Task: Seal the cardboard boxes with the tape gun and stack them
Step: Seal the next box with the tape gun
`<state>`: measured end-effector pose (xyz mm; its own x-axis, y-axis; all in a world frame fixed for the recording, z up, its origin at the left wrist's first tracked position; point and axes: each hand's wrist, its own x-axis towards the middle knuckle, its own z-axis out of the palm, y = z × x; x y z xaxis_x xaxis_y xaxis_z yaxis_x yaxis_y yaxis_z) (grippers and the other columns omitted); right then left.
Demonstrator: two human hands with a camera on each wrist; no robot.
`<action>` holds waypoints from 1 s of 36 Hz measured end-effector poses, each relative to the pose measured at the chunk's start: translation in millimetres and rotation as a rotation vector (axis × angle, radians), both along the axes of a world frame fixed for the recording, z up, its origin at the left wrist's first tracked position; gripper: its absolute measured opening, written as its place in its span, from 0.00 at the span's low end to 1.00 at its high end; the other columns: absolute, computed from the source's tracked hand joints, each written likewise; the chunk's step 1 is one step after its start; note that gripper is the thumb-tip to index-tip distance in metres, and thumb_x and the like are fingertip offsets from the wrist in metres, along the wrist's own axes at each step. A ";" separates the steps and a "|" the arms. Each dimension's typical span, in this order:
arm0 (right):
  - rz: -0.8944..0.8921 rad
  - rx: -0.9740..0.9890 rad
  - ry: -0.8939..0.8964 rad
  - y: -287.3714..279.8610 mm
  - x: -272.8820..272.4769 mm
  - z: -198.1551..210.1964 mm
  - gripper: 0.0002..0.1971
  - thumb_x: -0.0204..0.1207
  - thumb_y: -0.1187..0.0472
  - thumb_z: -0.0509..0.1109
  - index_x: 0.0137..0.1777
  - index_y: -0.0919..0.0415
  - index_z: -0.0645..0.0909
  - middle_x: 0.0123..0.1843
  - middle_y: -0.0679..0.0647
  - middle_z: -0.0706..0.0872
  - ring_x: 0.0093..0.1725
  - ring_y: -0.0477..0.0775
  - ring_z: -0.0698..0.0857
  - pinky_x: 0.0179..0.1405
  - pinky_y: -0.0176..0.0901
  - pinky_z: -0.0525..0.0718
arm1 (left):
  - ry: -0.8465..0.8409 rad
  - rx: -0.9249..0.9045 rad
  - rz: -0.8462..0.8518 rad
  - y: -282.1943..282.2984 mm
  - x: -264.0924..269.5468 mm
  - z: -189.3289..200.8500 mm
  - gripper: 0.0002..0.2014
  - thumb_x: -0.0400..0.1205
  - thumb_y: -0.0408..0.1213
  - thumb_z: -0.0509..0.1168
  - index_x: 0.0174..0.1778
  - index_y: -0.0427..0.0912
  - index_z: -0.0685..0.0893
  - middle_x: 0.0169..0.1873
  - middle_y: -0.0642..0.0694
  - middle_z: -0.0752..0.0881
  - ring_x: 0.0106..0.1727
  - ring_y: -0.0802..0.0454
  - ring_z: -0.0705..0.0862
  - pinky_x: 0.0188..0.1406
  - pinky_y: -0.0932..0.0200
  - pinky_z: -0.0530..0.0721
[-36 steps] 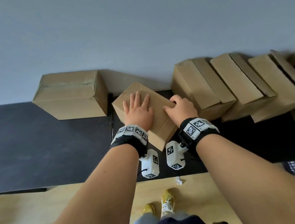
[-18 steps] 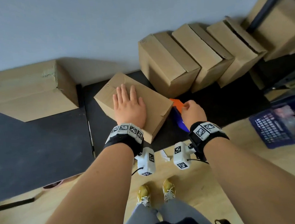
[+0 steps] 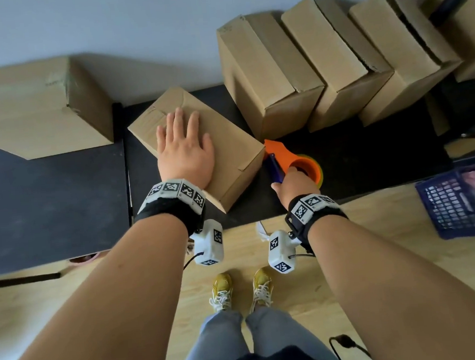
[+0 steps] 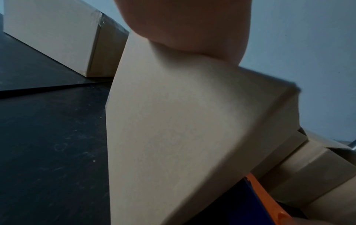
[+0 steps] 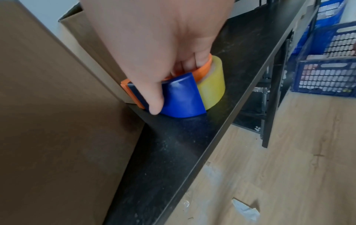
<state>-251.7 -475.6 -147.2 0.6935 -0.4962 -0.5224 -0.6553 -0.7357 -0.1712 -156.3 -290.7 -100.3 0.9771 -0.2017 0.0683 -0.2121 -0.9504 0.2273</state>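
A small cardboard box (image 3: 229,157) lies at an angle on the black table (image 3: 48,209). My left hand (image 3: 183,144) lies flat on its top with straight fingers; the left wrist view shows only the heel of the palm on the box (image 4: 183,129). Right beside the box's right corner rests the orange and blue tape gun (image 3: 285,156) with its yellowish roll. My right hand (image 3: 290,181) grips it. In the right wrist view the fingers curl into the orange frame and the thumb lies on the blue handle of the tape gun (image 5: 183,97), which rests on the table.
A larger taped box (image 3: 34,110) sits at the left against the wall. Several boxes (image 3: 273,72) lean in a row at the back right. A blue crate (image 3: 459,202) stands on the wooden floor to the right, and tape scraps (image 5: 244,210) lie below the table edge.
My right hand left the small box's top, moved right to the tape gun and took hold of it. The left hand stayed flat on the box. The view swung rightward.
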 end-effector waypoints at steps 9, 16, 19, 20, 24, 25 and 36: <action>0.042 0.013 0.079 -7.1 3.6 7.7 0.15 0.86 0.50 0.63 0.58 0.63 0.80 0.38 0.56 0.80 0.43 0.59 0.83 0.42 0.50 0.80 | 0.016 0.024 -0.002 1.2 -1.4 2.0 0.27 0.87 0.52 0.44 0.84 0.53 0.57 0.85 0.47 0.52 0.85 0.49 0.46 0.84 0.48 0.39; -0.079 0.231 -0.103 -13.6 -0.7 30.2 0.21 0.85 0.52 0.61 0.75 0.58 0.73 0.52 0.63 0.83 0.50 0.63 0.81 0.51 0.50 0.78 | -0.053 0.050 0.058 -4.3 -7.8 7.5 0.24 0.87 0.52 0.49 0.78 0.51 0.69 0.77 0.41 0.67 0.81 0.42 0.59 0.81 0.43 0.51; -0.178 0.300 -0.157 -19.3 -5.1 44.1 0.23 0.83 0.49 0.61 0.64 0.69 0.80 0.58 0.67 0.85 0.48 0.63 0.78 0.48 0.47 0.72 | -0.082 0.027 0.084 -6.2 -12.2 11.1 0.20 0.86 0.50 0.52 0.70 0.47 0.76 0.71 0.41 0.73 0.76 0.41 0.65 0.77 0.42 0.57; -0.204 0.309 -0.190 -21.6 -5.5 48.5 0.24 0.83 0.48 0.61 0.62 0.70 0.82 0.57 0.68 0.86 0.48 0.63 0.79 0.47 0.47 0.71 | -0.071 0.008 0.081 -5.9 -12.6 12.5 0.20 0.86 0.50 0.52 0.69 0.47 0.77 0.71 0.41 0.73 0.76 0.41 0.66 0.77 0.43 0.57; -0.273 0.357 -0.357 -30.5 -4.8 72.8 0.26 0.80 0.44 0.66 0.54 0.71 0.84 0.46 0.62 0.85 0.49 0.64 0.86 0.41 0.44 0.73 | -0.022 -0.061 0.062 -2.0 -9.4 16.9 0.19 0.87 0.49 0.51 0.70 0.49 0.77 0.71 0.43 0.73 0.75 0.43 0.66 0.77 0.46 0.55; -0.281 0.376 -0.396 -33.5 -4.3 80.0 0.25 0.80 0.45 0.66 0.51 0.71 0.83 0.41 0.60 0.84 0.43 0.59 0.87 0.35 0.41 0.74 | -0.013 -0.074 0.058 -0.5 -8.6 17.3 0.19 0.87 0.48 0.51 0.71 0.50 0.77 0.71 0.44 0.73 0.75 0.44 0.66 0.77 0.46 0.55; -0.282 0.631 -0.632 -2.2 31.1 161.3 0.29 0.69 0.38 0.78 0.42 0.69 0.86 0.40 0.61 0.92 0.38 0.59 0.91 0.48 0.56 0.90 | 0.076 -0.127 0.025 13.7 4.2 24.8 0.20 0.86 0.37 0.55 0.74 0.54 0.77 0.72 0.47 0.74 0.75 0.45 0.67 0.76 0.49 0.60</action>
